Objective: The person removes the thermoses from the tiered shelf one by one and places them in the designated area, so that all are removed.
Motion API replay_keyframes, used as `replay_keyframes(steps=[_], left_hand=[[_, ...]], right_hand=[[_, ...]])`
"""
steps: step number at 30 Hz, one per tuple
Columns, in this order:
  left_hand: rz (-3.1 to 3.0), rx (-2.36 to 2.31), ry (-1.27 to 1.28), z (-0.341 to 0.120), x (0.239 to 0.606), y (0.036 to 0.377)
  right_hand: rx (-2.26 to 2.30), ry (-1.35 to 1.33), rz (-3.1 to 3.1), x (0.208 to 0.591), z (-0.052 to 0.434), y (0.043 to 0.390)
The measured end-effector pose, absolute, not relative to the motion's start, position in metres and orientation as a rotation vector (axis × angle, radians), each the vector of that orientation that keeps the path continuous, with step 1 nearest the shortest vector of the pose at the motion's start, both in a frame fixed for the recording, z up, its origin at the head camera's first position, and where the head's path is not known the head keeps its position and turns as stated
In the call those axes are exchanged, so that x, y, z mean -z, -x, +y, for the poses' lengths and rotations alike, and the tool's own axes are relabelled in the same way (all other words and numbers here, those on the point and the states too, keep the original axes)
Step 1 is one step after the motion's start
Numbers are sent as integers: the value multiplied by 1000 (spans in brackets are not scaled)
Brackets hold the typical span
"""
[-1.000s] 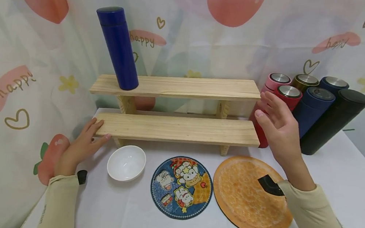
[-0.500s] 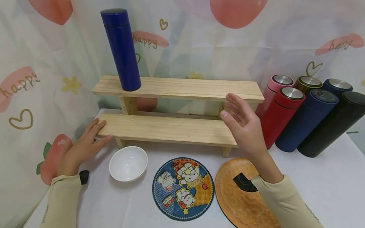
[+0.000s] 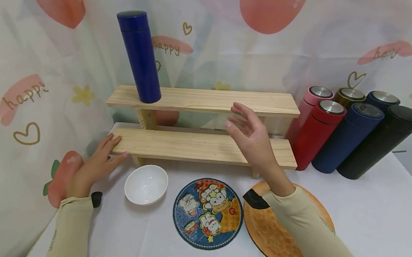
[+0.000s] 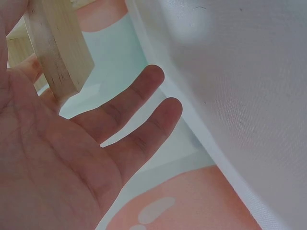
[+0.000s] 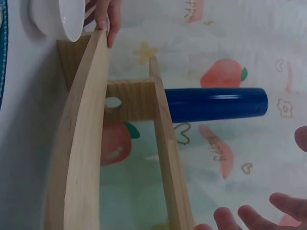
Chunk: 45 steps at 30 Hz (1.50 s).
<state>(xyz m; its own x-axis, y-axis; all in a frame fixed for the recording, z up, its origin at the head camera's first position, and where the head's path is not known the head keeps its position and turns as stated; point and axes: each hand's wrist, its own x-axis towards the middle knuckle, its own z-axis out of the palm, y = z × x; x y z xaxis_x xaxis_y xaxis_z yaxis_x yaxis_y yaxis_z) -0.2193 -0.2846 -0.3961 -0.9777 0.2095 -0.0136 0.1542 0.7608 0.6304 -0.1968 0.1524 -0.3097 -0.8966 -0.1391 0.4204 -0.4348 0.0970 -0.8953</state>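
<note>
My left hand [image 3: 92,169] holds the left end of the two-tier wooden shelf [image 3: 196,147]. Its thumb lies at the front edge and its forefinger on top of the lower board; in the left wrist view the other fingers [image 4: 144,136] extend past the wood. My right hand [image 3: 251,141] hovers in front of the boards, palm facing left, fingers loosely bent and holding nothing. On the left of the upper board stands a blue thermos flask [image 3: 141,60], apart from both hands; the right wrist view shows this blue flask [image 5: 218,104] lying sideways across the picture.
Several thermos flasks, including a red flask [image 3: 317,135] and a black flask [image 3: 379,143], stand clustered to the right of the shelf. In front are a white bowl [image 3: 146,185], a round cartoon mat [image 3: 208,213] and an orange-brown round mat [image 3: 281,235]. A printed cloth [image 3: 218,5] hangs behind.
My right hand has moved left, away from the flasks to a place before the shelf's middle right. The left hand stays on the shelf end. The head view has shifted slightly.
</note>
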Motion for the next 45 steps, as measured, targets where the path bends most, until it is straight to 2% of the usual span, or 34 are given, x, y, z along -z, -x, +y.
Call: replay_keyframes(steps=[16,26,45], left_hand=[[2855,-1039,-293,-285,396,218],[2867,-1015,-277,-285,396,219],[2862,-1052,-278,-285,395,217]], right_hand=[[-1860,-664,-2177,296,95,224],[-1888,-630,-2224,285,63,241],[-1930,-595,-2295,267,28,275]])
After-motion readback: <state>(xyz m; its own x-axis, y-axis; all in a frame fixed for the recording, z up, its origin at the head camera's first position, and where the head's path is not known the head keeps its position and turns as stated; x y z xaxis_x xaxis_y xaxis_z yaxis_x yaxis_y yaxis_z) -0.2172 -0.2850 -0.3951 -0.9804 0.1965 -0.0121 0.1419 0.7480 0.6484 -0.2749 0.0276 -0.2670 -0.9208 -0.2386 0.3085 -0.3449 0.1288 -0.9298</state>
